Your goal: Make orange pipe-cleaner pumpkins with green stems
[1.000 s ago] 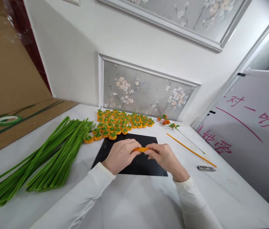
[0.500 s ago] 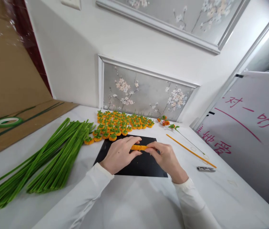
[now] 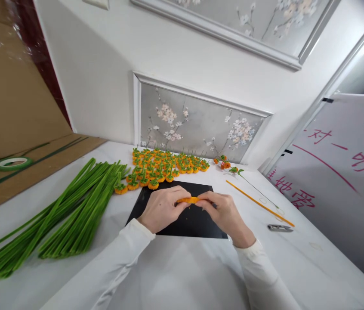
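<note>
My two hands met over a black mat (image 3: 182,221) on the white bench (image 3: 175,275), both closed on one short orange pipe cleaner piece (image 3: 189,200). My left hand (image 3: 162,209) pinched its left end between thumb and fingers, and my right hand (image 3: 222,213) pinched the right end, so the fuzzy orange piece ran level between them, just above the mat. Whether it was already coiled or only being rolled, I could not tell; it looked thick and short.

Judging by the bench, much of the work was done: a dense cluster of finished orange pieces with green tops (image 3: 164,165) sat behind the mat against the wall panel, too many to count. Near its right edge lay a small made-up sprig with orange blooms (image 3: 225,164). A good deal also seemed left: a large bundle of green pipe cleaners (image 3: 69,215) lay fanned out to my left, and one long orange pipe cleaner (image 3: 259,203) lay uncut to my right, with a small metal tool (image 3: 279,227) just beside its near end. A roll of green tape (image 3: 10,162) rested on brown cardboard at the far left.
</note>
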A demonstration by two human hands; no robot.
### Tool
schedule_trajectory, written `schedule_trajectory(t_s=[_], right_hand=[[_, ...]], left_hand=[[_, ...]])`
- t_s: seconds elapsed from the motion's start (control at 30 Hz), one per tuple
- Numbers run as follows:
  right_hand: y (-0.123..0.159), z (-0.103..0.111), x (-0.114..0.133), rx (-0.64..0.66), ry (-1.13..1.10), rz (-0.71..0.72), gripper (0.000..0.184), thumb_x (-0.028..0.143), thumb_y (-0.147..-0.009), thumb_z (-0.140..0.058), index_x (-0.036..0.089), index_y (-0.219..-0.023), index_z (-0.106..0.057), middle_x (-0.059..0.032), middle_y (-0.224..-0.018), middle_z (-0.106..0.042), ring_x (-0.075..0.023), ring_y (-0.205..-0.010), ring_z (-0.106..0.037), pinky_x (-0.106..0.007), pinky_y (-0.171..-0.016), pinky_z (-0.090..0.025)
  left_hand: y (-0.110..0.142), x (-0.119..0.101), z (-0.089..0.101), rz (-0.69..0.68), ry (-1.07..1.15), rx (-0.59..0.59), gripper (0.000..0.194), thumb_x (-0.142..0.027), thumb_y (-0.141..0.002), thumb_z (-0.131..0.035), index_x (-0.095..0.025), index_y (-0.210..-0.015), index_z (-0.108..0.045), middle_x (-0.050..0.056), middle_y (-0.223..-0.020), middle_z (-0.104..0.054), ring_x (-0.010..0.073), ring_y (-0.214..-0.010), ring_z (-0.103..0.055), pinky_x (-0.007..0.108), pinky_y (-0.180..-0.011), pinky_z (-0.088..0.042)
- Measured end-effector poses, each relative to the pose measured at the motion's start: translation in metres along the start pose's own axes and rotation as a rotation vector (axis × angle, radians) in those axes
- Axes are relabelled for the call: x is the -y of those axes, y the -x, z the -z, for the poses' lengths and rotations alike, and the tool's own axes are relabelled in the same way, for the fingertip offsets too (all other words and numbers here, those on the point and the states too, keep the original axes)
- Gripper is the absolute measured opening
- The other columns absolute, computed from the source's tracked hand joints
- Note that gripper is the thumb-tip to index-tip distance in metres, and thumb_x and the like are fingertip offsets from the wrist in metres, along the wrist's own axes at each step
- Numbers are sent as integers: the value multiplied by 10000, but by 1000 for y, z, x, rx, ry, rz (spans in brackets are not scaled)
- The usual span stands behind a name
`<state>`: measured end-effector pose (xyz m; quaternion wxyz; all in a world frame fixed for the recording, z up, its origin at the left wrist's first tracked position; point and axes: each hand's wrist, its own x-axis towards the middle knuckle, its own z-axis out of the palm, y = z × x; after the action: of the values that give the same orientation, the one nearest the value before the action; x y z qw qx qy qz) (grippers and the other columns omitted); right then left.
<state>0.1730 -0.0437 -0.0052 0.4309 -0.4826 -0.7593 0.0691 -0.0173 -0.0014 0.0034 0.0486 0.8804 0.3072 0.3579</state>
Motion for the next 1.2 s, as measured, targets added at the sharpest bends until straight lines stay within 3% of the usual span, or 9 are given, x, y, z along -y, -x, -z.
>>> schedule_trajectory(t_s=[0.2,0.4,0.53,0.63,0.77,1.03,1.2], right_hand=[[-1,0,2,-3,-23,18,138,238,-868,-559,230,-845,-696,12,-743,-699,-123,-590,-602,-221,-591,-463],[0,1,1,0,-26,15,115,204,-860,-582,227,-854,-694,21,-742,-701,-118,-609,-618,-210,-604,-462],[0,2,-2,-12,10,37,129,213,-868,-569,236,-871,-696,11,-793,-714,-135,-653,-641,-228,-649,-483],[0,1,-3,-2,33,66,140,240,-878,-559,233,-882,-699,3,-791,-715,-141,-670,-651,-238,-659,-497],[1,-1,-5,14,56,98,158,274,-892,-545,231,-911,-696,-15,-816,-713,-153,-705,-653,-256,-677,-508],[3,-3,-7,19,167,189,176,285,-908,-526,218,-949,-684,-42,-825,-698,-171,-722,-638,-278,-659,-499],[2,-4,-5,31,178,233,175,259,-919,-508,220,-944,-677,-43,-847,-703,-170,-742,-636,-282,-676,-503]], left_hand=[[1,2,-3,-36,-20,-42,173,-147,-826,-522,-234,-866,-666,-19,-854,-695,123,-760,-634,221,-636,-417],[1,4,-4,-49,-61,3,179,-152,-846,-510,-231,-898,-662,-12,-882,-699,136,-776,-640,228,-649,-416],[0,4,-1,-21,-78,25,244,-291,-830,-588,-237,-1061,-640,17,-958,-706,174,-800,-648,254,-691,-440],[-1,3,1,-7,-54,58,238,-349,-828,-585,-235,-1023,-660,17,-876,-710,175,-741,-638,260,-682,-439],[-1,2,3,23,61,97,172,-262,-858,-524,-233,-918,-682,7,-825,-692,156,-742,-618,244,-667,-432],[-2,8,2,209,455,256,192,-283,-830,-546,-198,-946,-674,10,-848,-698,158,-767,-629,242,-700,-466],[-2,11,-1,232,586,259,147,-299,-826,-552,-171,-839,-623,14,-777,-664,150,-728,-606,247,-666,-473]])
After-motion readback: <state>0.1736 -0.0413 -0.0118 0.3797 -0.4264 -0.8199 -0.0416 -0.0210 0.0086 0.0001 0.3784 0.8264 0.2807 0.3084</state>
